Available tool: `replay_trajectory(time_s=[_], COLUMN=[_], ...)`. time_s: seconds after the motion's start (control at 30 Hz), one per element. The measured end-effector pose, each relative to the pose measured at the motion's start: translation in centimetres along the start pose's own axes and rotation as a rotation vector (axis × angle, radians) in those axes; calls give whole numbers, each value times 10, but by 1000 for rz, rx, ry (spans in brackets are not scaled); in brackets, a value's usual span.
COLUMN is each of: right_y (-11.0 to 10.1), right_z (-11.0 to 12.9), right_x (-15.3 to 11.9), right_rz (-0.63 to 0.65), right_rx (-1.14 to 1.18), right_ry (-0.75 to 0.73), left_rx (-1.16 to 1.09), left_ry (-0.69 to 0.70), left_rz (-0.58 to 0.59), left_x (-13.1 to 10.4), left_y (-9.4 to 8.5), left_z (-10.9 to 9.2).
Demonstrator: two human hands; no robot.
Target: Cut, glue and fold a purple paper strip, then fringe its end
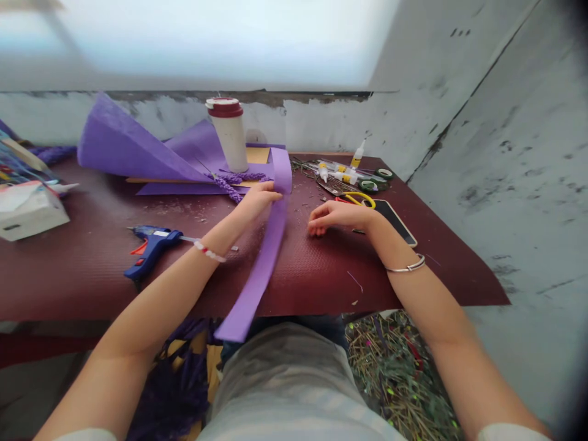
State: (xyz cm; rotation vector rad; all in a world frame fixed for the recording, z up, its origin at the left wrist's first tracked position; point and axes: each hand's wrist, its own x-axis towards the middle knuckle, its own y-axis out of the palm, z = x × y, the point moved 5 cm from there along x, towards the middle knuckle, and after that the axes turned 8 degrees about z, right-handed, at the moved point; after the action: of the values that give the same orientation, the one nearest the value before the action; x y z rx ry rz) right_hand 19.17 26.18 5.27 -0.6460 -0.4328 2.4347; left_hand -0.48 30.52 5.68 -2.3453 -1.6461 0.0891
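Note:
A long purple strip [264, 263] runs from the middle of the table over its front edge, its far end curling upward. My left hand [263, 197] pinches the strip near that curl. To the right, my right hand [328, 215] hovers over or rests on the table, fingers curled in; whether anything is between them is hidden. Yellow-handled scissors [361, 199] and a dark phone-like slab [392, 220] lie just beyond my right hand. Purple braided stems [229, 187] lie left of the strip. A blue glue gun [156, 245] lies left of my left forearm.
A white cup with a dark red lid [232, 135] stands at the back beside large purple sheets [133, 141]. Glue bottles [344, 176] and green tape rolls [369, 185] lie at the back right. A white box [32, 211] sits far left on the dark red table [312, 275].

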Motion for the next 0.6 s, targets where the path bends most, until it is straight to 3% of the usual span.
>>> replay_trajectory(time_s=[0.1,0.13,0.17,0.2,0.3,0.37,0.43,0.5,0.57,0.6], right_y=[18,21,20,15,1,12,37,61,78,81], right_z=[-9,-12,-13,-14,-12,-11,-11,-4,1,1], right_x=[-23,-29,-32,-30,-21,-18,-23,-46,-80,-96], right_rz=[420,490,478,382,-87,-234,-182,-54,194,293], right_rx=[98,125,154,182,214,41,-228,-337,-241,-148], right_ry=[184,199,167,91,-212,-251,-126,-133,-138,-104], left_rx=[11,13,12,2,-128,-218,-253,-266,-283,-282], left_ry=[23,26,28,36,156,313,476,571,520,427], left_rz=[-31,-28,-25,-25,-61,-91,-79,-15,83,143], left_x=[-1,-3,-4,-6,-9,-12,-17,-25,-35,-41], left_y=[-11,-12,-12,-12,-12,-13,-13,-10,-1,6], left_z=[-14,-18,-22,-27,-45,-62,-79,-89,-84,-76])
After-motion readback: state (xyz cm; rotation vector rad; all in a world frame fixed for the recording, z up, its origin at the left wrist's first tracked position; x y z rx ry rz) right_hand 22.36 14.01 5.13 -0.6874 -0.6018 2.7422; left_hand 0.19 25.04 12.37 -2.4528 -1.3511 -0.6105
